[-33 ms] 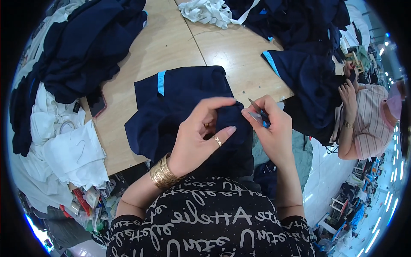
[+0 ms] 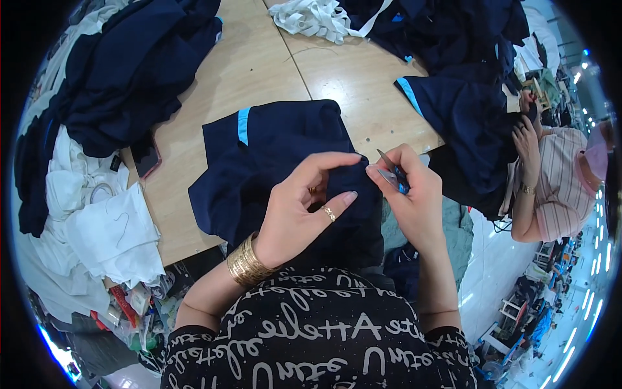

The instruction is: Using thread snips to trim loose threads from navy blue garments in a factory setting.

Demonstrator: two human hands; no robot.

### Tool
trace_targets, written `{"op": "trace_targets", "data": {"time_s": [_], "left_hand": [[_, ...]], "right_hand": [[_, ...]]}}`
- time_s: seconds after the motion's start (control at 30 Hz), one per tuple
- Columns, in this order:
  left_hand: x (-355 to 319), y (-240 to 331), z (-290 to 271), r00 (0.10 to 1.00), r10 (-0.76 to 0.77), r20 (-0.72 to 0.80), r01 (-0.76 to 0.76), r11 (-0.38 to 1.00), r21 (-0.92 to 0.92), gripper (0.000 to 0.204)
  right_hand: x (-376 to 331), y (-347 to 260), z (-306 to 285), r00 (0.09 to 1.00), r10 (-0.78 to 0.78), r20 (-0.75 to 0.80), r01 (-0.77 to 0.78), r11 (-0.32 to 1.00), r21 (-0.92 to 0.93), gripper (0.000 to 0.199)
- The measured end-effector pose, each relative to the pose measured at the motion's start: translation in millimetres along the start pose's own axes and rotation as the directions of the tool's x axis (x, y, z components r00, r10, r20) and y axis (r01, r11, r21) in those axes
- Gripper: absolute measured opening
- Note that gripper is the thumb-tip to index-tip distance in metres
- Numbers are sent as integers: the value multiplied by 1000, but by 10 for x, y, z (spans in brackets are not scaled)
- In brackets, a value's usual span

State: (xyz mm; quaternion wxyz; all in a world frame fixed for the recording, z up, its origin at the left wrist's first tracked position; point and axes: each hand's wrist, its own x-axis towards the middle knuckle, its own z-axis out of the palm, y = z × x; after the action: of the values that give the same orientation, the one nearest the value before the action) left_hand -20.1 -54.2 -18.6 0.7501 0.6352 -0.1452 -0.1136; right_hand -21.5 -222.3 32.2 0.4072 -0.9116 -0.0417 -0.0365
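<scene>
1. From where I stand, a pale wooden table (image 2: 246,68) spreads out beyond the two hands, a dark seam running across its top; a shiny pale floor (image 2: 495,253) shows off to the right of the grip.
2. The right hand (image 2: 411,194) is closed around small snips (image 2: 389,176), metal blades poking out past thumb and forefinger, a bit of blue beside them.
3. The left hand (image 2: 295,207), just left of that grip, is open: thumb and forefinger stand apart, the forefinger's tip at the edge of the dark cloth. I can't make out the ends of its other fingers.
4. That cloth, a navy garment piece (image 2: 278,126), lies under the left hand and reaches to just beside the snips; a light-blue strip (image 2: 243,126) shows on its far left part.
5. Well to the left of the grip sit a big navy heap (image 2: 129,78) and, nearer me, folded white cloth (image 2: 113,233).
6. Beyond the grip lies a bundle of white strips (image 2: 311,19).
7. Right of the grip, a co-worker's hand (image 2: 526,142) touches another navy piece (image 2: 460,123), a striped sleeve (image 2: 560,217) behind it.
</scene>
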Motion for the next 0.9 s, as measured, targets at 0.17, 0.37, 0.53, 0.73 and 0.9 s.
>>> {"op": "trace_targets", "data": {"time_s": [0.17, 0.37, 0.53, 0.73, 0.9], "left_hand": [[27, 93, -7, 999, -36, 0, 36, 994, 102, 37], [8, 29, -30, 999, -52, -16, 51, 997, -55, 36], [12, 108, -48, 991, -115, 71, 129, 965, -229, 42], [18, 129, -17, 977, -165, 132, 202, 913, -355, 50], [22, 103, -24, 961, -237, 142, 268, 668, -695, 52]], "right_hand": [[-50, 9, -154, 991, 137, 3, -134, 966, 222, 13], [-61, -7, -460, 751, -167, 638, -32, 957, 288, 13], [-140, -75, -228, 993, 33, 112, -42, 996, 73, 25], [-128, 54, 109, 966, -258, -23, 256, 964, -69, 36], [-143, 54, 171, 973, -222, -70, 225, 973, 43, 18]]}}
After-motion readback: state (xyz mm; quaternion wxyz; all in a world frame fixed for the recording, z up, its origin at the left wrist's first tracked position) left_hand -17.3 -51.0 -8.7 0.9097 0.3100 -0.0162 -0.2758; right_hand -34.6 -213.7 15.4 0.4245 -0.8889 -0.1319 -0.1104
